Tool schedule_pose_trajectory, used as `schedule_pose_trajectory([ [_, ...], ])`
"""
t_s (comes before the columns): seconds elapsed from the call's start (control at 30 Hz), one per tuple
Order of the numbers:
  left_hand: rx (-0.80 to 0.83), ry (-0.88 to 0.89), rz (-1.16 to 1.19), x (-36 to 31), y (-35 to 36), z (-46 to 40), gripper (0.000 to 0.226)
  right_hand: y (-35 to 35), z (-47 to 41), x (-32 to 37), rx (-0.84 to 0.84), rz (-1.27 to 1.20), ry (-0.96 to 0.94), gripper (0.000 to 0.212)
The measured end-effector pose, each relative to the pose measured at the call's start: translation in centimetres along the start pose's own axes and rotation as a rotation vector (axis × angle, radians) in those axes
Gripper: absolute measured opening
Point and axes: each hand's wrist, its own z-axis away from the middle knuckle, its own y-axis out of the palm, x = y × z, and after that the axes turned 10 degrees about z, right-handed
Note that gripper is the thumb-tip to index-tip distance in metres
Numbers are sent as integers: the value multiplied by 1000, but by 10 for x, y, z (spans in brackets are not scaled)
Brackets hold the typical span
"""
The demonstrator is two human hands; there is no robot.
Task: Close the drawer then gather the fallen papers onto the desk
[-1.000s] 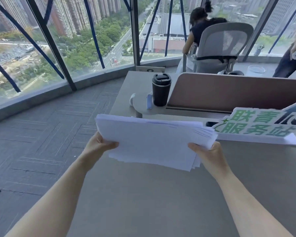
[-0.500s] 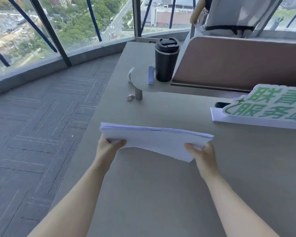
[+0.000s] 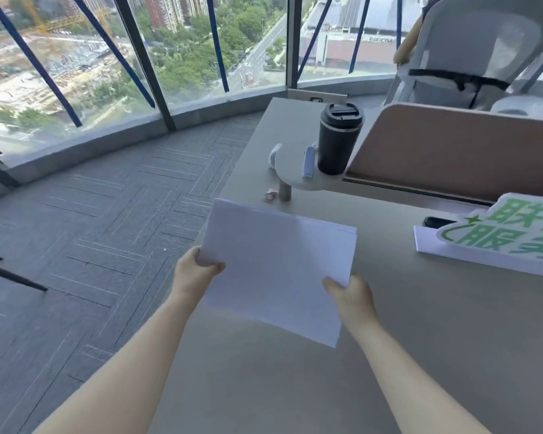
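Observation:
A thick stack of white papers (image 3: pixel 279 264) is held over the grey desk (image 3: pixel 420 355), near its left edge. My left hand (image 3: pixel 195 274) grips the stack's near left corner, thumb on top. My right hand (image 3: pixel 348 296) grips its near right edge. The stack tilts so that its top sheet faces me, and it casts a shadow on the desk below. No drawer is in view.
A black travel mug (image 3: pixel 337 139) stands on a small raised shelf (image 3: pixel 298 175) against the tan divider (image 3: pixel 452 151). A green-and-white sign (image 3: pixel 508 236) lies at the right. A white office chair (image 3: pixel 470 54) stands behind the divider. Grey carpet (image 3: pixel 91 230) lies to the left.
Both hands have brought the papers lower and nearer the desk top, and the stack has tipped so its top sheet shows. The view has dropped toward the desk.

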Motion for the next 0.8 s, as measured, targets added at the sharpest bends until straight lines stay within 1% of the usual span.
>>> schedule_pose_trajectory([
  [0.07, -7, -65, -78, -4, -19, -13, 33, 18, -8, 14, 62, 34, 31, 6],
  [0.13, 4, -120, -148, -1, -33, -35, 37, 38, -18, 27, 87, 60, 54, 12],
  [0.23, 20, -149, -225, 12, -41, -78, 34, 68, -44, 36, 84, 88, 105, 16],
  [0.33, 55, -133, -308, 24, -37, -110, 28, 88, -66, 38, 53, 176, 141, 18],
  [0.4, 86, -126, -345, 31, -34, -125, 26, 97, -76, 39, 43, 240, 144, 15],
  [0.47, 106, -121, -383, 37, -32, -133, 26, 103, -83, 35, 22, 306, 174, 5],
  [0.53, 130, -112, -435, 46, -30, -138, 27, 106, -85, 26, -9, 366, 206, 14],
  [0.6, 125, -88, -484, 52, -29, -140, 30, 108, -84, 21, -26, 416, 236, 19],
  [0.7, 70, -64, -554, 57, -26, -142, 39, 110, -83, 21, -72, 554, 285, 30],
  [0.8, 19, -81, -656, 55, -28, -139, 53, 110, -79, 23, -156, 680, 352, 49],
])
